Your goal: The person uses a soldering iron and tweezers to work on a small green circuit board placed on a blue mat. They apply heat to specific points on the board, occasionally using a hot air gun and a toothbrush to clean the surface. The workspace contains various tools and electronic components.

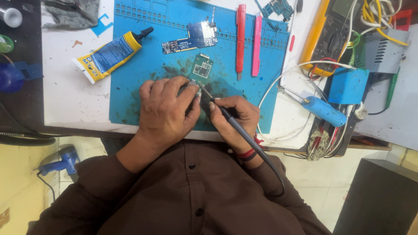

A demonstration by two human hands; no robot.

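**Both hands meet over a small part on the blue mat**

Brown shirt sleeves fill the bottom of the view, and from them both hands reach onto the blue mat (130, 82) that covers the white worktop (65, 95). The left hand (165, 109) is curled over a small circuit piece (194, 88), its fingers (185, 93) pinching that piece against the mat. The right hand (233, 115) grips a dark probe (230, 122) like a pen, fingers clenched around its shaft; the thin metal tip touches the small piece just beside the left fingertips. The probe's cable trails back over the right wrist.

Just beyond the hands lies a green circuit board (201, 68), and further up a blue circuit board (191, 38). A yellow glue tube (111, 54) lies to the left, partly on the mat. A red tool (241, 37) and a pink tool (257, 43) lie side by side on the right. A yellow multimeter (331, 35) sits off the mat.
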